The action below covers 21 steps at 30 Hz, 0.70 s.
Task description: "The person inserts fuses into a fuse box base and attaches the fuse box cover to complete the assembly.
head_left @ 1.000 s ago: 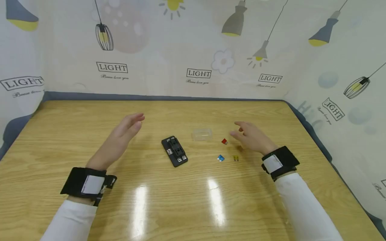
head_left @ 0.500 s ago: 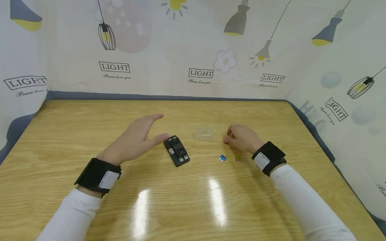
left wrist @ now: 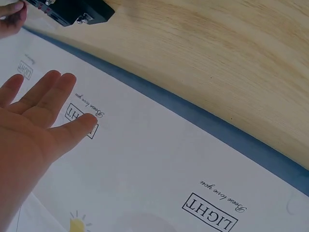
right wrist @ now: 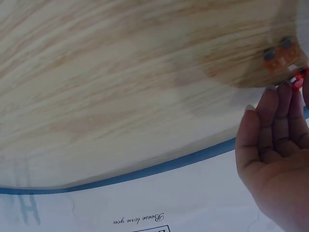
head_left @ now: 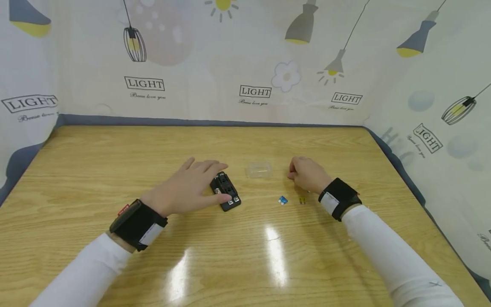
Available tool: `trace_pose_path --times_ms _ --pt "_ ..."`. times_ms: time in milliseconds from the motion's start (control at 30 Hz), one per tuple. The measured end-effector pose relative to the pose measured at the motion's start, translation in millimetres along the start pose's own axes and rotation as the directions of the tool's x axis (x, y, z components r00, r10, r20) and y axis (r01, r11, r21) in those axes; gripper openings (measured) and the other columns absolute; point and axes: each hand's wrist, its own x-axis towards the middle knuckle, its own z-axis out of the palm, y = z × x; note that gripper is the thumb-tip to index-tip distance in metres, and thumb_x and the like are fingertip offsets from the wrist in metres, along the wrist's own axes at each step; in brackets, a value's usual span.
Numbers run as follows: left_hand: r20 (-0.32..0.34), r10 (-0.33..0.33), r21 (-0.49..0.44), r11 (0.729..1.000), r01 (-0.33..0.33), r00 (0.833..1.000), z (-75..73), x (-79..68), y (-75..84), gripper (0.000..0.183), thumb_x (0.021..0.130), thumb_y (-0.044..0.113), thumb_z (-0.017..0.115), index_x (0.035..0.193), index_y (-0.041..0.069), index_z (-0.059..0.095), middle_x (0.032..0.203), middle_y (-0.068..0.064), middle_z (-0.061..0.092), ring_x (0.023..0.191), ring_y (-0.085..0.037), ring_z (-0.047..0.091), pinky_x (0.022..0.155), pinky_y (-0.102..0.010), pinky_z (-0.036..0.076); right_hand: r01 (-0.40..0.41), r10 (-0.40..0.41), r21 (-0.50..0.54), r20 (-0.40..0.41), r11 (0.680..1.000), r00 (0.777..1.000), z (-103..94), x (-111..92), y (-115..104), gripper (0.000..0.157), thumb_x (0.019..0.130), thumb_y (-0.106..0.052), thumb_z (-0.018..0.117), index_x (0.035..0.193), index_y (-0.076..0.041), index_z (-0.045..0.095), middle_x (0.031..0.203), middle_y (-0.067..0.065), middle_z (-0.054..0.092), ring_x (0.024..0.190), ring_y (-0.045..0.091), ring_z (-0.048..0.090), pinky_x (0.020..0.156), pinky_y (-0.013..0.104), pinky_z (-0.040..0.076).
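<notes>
My left hand (head_left: pixel 188 185) is over the left side of a black fuse block (head_left: pixel 227 184), fingers outstretched, its thumb overlapping the block's near end in the head view. The left wrist view has the fingers straight and apart, with the block (left wrist: pixel 91 10) at the top. With curled fingers, my right hand (head_left: pixel 308 174) pinches a small red blade fuse (right wrist: pixel 298 82) at the fingertips, seen in the right wrist view. An orange-brown fuse (right wrist: pixel 282 59) with two prongs lies on the table just beyond those fingertips. Nearer me lie a blue fuse (head_left: pixel 283 200) and a yellow fuse (head_left: pixel 302 200).
A clear plastic box (head_left: pixel 259 169) stands between the fuse block and my right hand. The wooden table (head_left: pixel 230 264) ends at the back against a patterned curtain (head_left: pixel 207 98), which also lines both sides.
My left hand has come right and down, from beside the fuse block to over it. My right hand has moved left to the red fuse and taken hold of it.
</notes>
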Motion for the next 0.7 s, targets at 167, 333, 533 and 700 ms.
trace_pose_path --times_ms 167,333,533,700 --pt "-0.021 0.011 0.077 0.997 -0.009 1.000 0.1 3.0 -4.1 0.081 0.091 0.064 0.044 0.150 0.009 0.032 0.152 -0.021 0.039 0.139 -0.036 0.033 0.116 -0.064 0.013 -0.035 0.035 0.040 -0.006 0.999 0.999 0.8 -1.3 0.5 0.017 0.094 -0.013 0.061 0.099 0.003 0.061 0.092 0.018 0.063 0.076 0.027 0.056 0.066 0.037 0.049" --pt "-0.104 -0.015 0.120 0.992 0.028 0.994 -16.0 1.0 -13.8 0.082 0.090 0.062 0.049 0.150 0.008 0.031 0.152 -0.023 0.038 0.138 -0.039 0.032 0.117 -0.063 0.014 -0.041 0.044 0.084 -0.028 0.996 0.999 1.8 -1.7 2.7 0.018 0.094 -0.014 0.062 0.100 0.003 0.059 0.090 0.018 0.063 0.074 0.026 0.055 0.063 0.035 0.047" --pt "-0.174 -0.028 0.058 0.998 0.038 0.984 -27.5 -0.5 -17.5 0.084 0.091 0.064 0.046 0.150 0.007 0.030 0.150 -0.022 0.041 0.136 -0.037 0.036 0.114 -0.060 0.026 -0.073 0.078 0.231 -0.012 0.970 0.997 -1.4 -1.6 8.1 0.021 0.094 -0.014 0.061 0.106 0.003 0.062 0.097 0.020 0.066 0.081 0.028 0.058 0.069 0.037 0.049" --pt "-0.207 -0.079 -0.016 0.997 0.078 0.975 -30.3 1.1 -14.4 0.086 0.092 0.064 0.043 0.151 0.004 0.028 0.150 -0.023 0.041 0.135 -0.039 0.039 0.110 -0.057 0.035 -0.067 0.095 0.320 -0.072 0.945 0.993 -11.6 0.1 10.6 0.021 0.095 -0.014 0.060 0.107 0.002 0.065 0.102 0.022 0.068 0.089 0.031 0.060 0.078 0.044 0.051"
